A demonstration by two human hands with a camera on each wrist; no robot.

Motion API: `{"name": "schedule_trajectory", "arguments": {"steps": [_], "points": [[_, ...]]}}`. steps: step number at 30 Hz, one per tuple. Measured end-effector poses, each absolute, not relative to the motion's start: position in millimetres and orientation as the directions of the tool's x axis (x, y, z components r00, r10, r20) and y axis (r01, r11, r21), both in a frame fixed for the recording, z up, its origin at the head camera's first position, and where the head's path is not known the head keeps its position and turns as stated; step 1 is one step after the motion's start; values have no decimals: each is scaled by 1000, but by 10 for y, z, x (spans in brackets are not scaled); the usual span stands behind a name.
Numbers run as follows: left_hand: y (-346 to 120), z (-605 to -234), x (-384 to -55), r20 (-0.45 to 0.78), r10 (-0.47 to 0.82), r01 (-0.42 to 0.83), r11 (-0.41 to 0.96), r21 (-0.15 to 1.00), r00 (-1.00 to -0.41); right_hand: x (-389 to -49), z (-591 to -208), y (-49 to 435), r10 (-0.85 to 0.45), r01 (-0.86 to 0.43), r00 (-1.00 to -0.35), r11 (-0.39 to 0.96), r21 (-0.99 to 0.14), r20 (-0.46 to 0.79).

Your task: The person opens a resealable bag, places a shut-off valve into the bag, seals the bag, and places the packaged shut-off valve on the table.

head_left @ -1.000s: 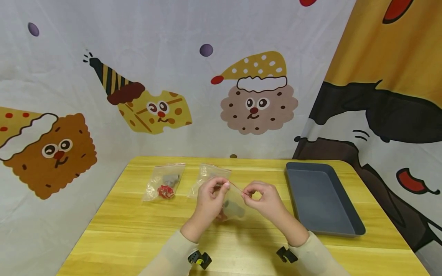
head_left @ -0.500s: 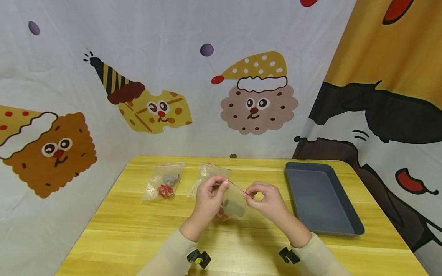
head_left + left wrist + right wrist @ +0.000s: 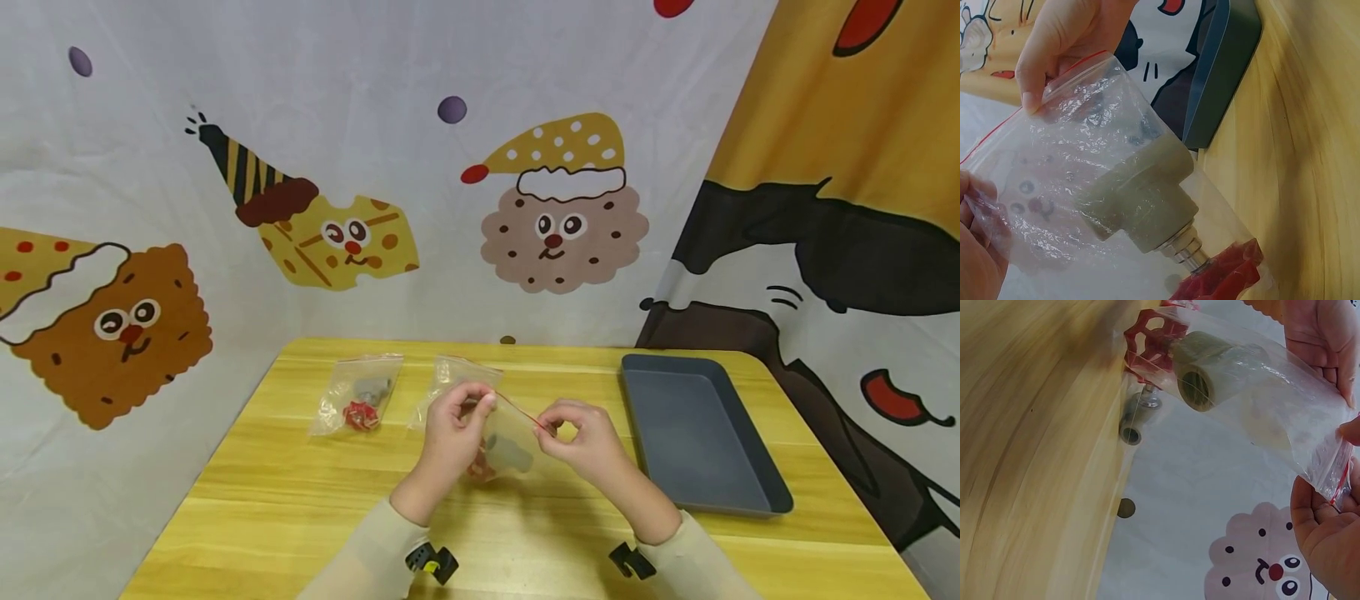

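My left hand (image 3: pixel 452 427) pinches the red-edged top of a clear zip bag (image 3: pixel 1054 181) near one corner. Farther along the same red strip, my right hand (image 3: pixel 585 433) pinches with thumb and forefinger. The bag hangs between the two hands, above the table. Inside it is a valve (image 3: pixel 1147 194) with a grey-green tee-shaped pipe body, a shiny metal stem and a red handwheel (image 3: pixel 1150 347). In the right wrist view, the red strip lies bent at the right fingertips.
On the wooden table (image 3: pixel 300 500), another zip bag (image 3: pixel 330 408) with a grey valve and red wheel lies at the back left. A further bag (image 3: pixel 442 379) is partly hidden behind my left hand. A dark grey tray (image 3: pixel 701 442) stands at the right.
My right hand has slid slightly right and down, along the bag's red strip. My left hand keeps nearly the same place, still holding the bag.
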State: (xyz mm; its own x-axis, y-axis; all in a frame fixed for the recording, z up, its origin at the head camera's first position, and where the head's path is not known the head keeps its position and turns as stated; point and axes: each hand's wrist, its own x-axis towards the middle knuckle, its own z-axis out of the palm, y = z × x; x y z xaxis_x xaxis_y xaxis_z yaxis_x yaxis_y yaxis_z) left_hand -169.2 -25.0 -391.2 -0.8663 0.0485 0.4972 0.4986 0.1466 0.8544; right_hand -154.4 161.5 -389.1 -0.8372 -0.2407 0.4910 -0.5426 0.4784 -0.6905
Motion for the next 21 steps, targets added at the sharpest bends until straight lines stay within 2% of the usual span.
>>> {"name": "schedule_trajectory", "arguments": {"steps": [21], "points": [[-225,-3947,-1714,504,18,502,132,855,-863,-1486,-3938,1693,-241,-561,-823,489,-668,514]]}}
